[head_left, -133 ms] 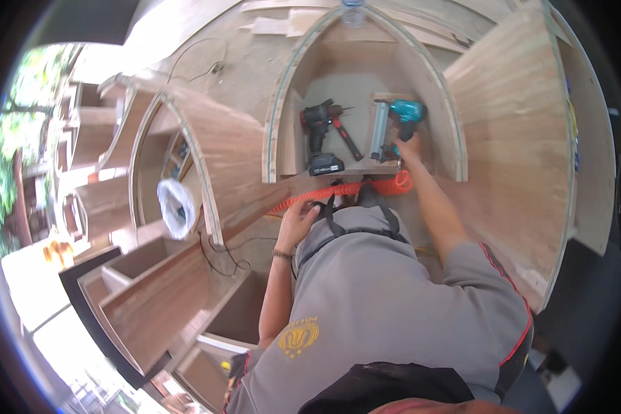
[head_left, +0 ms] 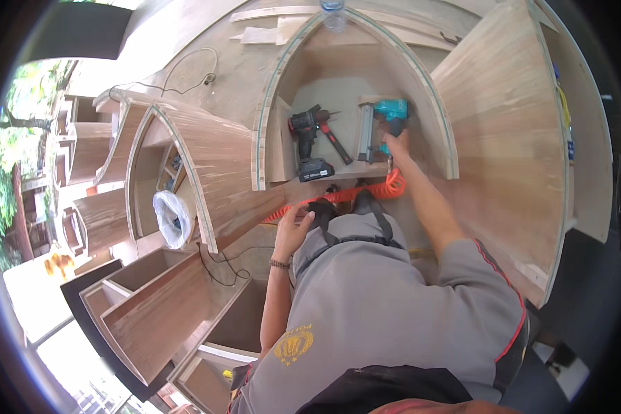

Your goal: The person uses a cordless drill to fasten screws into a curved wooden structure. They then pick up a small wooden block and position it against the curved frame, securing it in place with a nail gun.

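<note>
My right hand (head_left: 397, 143) is closed round the handle of a teal and silver nail gun (head_left: 391, 109), which lies inside an arched wooden cabinet (head_left: 338, 58) in front of me. A red coiled air hose (head_left: 352, 193) runs from the base of the nail gun leftward across my lap. My left hand (head_left: 293, 231) rests by my left thigh near the hose, fingers apart and slightly bent, with nothing visible in it. To the left of the nail gun lie a black cordless drill (head_left: 308, 134) with its battery and a hammer (head_left: 337, 143) with a red and black handle.
Curved wooden panels (head_left: 504, 138) stand close on my right. Another arched cabinet (head_left: 186, 148) on the left holds a white plastic bag (head_left: 172, 219). A clear bottle (head_left: 334, 15) stands at the cabinet's far tip. Wood strips (head_left: 276, 33) and a black cable (head_left: 210, 77) lie on the floor.
The view has shifted slightly, so the cabinet and tools appear a little farther left. My right hand keeps its hold on the nail gun; my left hand stays by my thigh.
</note>
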A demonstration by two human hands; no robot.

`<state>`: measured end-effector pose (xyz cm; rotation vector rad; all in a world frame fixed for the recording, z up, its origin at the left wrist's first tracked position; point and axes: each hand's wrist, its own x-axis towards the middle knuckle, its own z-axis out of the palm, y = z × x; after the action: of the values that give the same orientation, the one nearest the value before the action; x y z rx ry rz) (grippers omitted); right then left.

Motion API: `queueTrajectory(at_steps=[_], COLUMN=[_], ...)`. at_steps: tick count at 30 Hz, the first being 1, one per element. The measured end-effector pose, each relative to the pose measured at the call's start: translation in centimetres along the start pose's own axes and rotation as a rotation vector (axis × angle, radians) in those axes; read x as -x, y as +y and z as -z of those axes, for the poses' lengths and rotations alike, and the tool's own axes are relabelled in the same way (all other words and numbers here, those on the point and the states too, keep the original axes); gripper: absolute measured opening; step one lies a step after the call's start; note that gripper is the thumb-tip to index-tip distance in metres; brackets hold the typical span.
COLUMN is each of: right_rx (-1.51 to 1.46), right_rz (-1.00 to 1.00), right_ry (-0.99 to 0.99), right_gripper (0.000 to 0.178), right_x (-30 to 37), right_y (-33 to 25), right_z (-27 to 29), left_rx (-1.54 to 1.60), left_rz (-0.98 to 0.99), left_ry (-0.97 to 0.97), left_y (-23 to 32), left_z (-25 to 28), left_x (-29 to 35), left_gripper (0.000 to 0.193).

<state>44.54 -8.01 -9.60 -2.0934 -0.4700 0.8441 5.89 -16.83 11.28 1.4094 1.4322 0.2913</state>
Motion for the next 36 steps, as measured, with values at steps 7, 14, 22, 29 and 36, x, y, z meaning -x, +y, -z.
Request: queueTrajectory(at_steps=[7,14,22,29,36], right_rx=[-0.145,-0.19,-0.125,-0.072,-0.076], right_rz=[-0.01,-0.054,-0.179,-0.143,-0.082], right_ry=[-0.053,-0.169,-0.194,-0.456,-0.599], right_gripper=[0.057,0.058,0.078,0.091,0.084], right_x=[8.0,12.0,15.0,13.7,12.5], right_y=[-4.0,-6.3,-9.3,-6.4,-5.4], right_z=[1.1,-2.1,-11.9,-13.1,-12.4], left_rx=[0.119,0.009,0.029,0.019,-0.051], left_rz=[-0.018,-0.104,-0.143,-0.057,-0.034], left_ry=[-0.013,-0.261,-0.182,-0.166,-0.304], left_y=[-0.3,3.5,2.3,0.3,2.7], left_z=[-0.5,-0.6,4.2,5.3,4.0], left_x=[0.1,-4.3,-5.6,-4.0,-5.0], left_gripper=[0.037,0.037,0.035,0.033,0.036])
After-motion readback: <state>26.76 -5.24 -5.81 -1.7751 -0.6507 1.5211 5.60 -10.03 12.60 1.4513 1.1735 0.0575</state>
